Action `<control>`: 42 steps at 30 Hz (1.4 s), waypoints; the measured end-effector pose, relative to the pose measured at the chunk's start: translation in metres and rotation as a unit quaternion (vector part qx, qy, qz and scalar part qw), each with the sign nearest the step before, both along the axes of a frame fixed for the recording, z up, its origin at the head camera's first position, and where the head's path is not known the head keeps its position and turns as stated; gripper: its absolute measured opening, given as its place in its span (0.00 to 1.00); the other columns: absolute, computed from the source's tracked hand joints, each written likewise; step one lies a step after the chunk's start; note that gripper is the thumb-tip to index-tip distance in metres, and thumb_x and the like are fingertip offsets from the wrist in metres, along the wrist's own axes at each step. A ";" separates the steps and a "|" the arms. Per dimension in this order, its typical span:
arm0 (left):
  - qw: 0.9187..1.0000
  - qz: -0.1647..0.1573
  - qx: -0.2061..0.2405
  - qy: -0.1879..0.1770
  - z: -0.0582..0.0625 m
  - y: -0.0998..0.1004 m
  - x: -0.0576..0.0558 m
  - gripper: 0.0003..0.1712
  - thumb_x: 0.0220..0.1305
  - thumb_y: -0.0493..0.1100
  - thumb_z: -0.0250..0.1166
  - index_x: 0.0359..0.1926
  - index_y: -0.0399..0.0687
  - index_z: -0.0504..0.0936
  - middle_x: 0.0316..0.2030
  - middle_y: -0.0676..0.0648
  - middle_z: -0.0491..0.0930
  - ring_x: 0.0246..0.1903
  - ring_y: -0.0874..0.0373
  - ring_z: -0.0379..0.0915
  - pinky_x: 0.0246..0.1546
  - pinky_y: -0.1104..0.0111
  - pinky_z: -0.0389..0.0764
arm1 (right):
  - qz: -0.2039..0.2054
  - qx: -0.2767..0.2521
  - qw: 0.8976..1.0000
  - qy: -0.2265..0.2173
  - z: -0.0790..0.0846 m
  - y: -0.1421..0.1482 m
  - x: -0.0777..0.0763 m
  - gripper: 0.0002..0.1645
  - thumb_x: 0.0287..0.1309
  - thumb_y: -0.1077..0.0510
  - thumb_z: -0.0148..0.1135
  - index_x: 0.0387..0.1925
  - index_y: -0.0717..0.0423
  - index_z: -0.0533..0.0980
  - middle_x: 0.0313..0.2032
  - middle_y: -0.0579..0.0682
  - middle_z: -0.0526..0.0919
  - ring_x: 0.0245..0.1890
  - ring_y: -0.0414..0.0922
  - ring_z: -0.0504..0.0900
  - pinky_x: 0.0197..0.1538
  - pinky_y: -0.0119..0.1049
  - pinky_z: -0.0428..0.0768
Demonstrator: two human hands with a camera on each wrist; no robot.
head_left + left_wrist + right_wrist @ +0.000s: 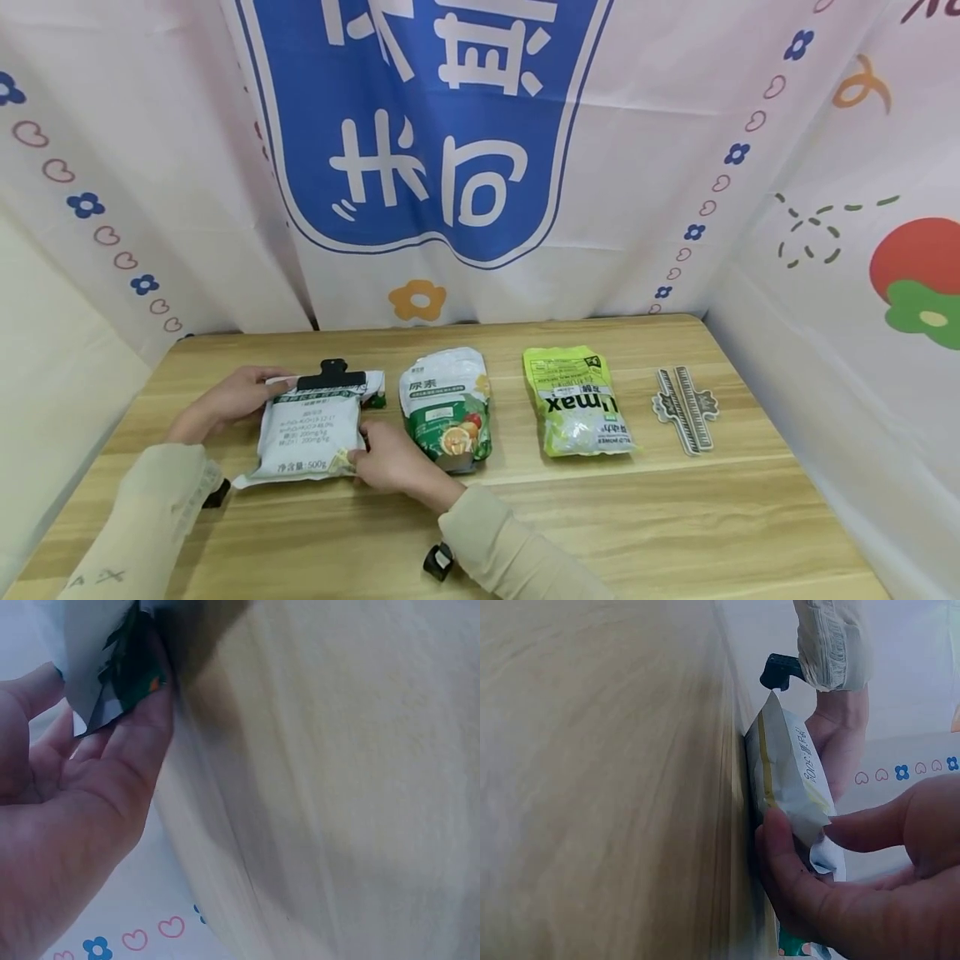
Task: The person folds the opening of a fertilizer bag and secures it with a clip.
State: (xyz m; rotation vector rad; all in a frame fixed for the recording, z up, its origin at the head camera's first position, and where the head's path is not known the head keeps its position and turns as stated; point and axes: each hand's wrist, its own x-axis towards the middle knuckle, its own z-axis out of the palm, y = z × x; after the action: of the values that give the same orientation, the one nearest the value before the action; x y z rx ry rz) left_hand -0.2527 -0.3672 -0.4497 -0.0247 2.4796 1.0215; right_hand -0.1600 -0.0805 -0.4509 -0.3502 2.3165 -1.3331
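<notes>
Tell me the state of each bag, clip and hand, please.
White bag: clipped at the top.
Black clip: closed on the white bag's top.
Green-and-white bag: lying down, seal unclear.
Yellow-green bag: lying down, seal unclear.
Pale clips: lying side by side, holding nothing.
Left hand: gripping the white bag's edge.
Right hand: pinching the white bag's edge.

left grip (238,396) curled, right grip (392,457) in pinch; both forearms (498,533) extended, angled inward
</notes>
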 end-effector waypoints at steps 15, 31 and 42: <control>0.998 -0.005 0.056 0.008 0.019 -0.002 0.009 0.32 0.85 0.46 0.48 0.76 0.24 0.59 0.69 0.22 0.68 0.62 0.42 0.79 0.59 0.57 0.86 | -0.013 -0.022 1.000 -0.010 0.007 0.003 0.005 0.35 0.68 0.51 0.69 0.71 0.53 0.69 0.58 0.49 0.84 0.42 0.36 0.78 0.51 0.32 0.79; 0.991 0.003 -0.036 0.127 0.063 0.067 0.036 0.39 0.84 0.59 0.45 0.78 0.34 0.60 0.77 0.25 0.59 0.74 0.21 0.54 0.69 0.27 0.62 | 0.029 0.009 0.998 0.063 0.046 0.039 0.013 0.39 0.72 0.41 0.64 0.74 0.57 0.68 0.61 0.54 0.83 0.58 0.44 0.82 0.56 0.36 0.83; 0.988 -0.024 0.090 0.123 0.074 0.105 0.043 0.40 0.83 0.57 0.52 0.82 0.37 0.56 0.73 0.29 0.70 0.66 0.35 0.77 0.68 0.43 0.77 | 0.004 -0.036 0.996 0.080 0.057 0.079 0.008 0.32 0.74 0.42 0.62 0.70 0.54 0.72 0.62 0.54 0.82 0.60 0.49 0.84 0.59 0.40 0.84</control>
State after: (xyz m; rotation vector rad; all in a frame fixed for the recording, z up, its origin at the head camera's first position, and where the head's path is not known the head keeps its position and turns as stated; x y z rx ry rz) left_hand -0.2096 -0.2624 -0.3760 0.2291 2.5785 1.2922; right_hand -0.1522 -0.0020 -0.3938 -0.5055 2.3971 -1.4332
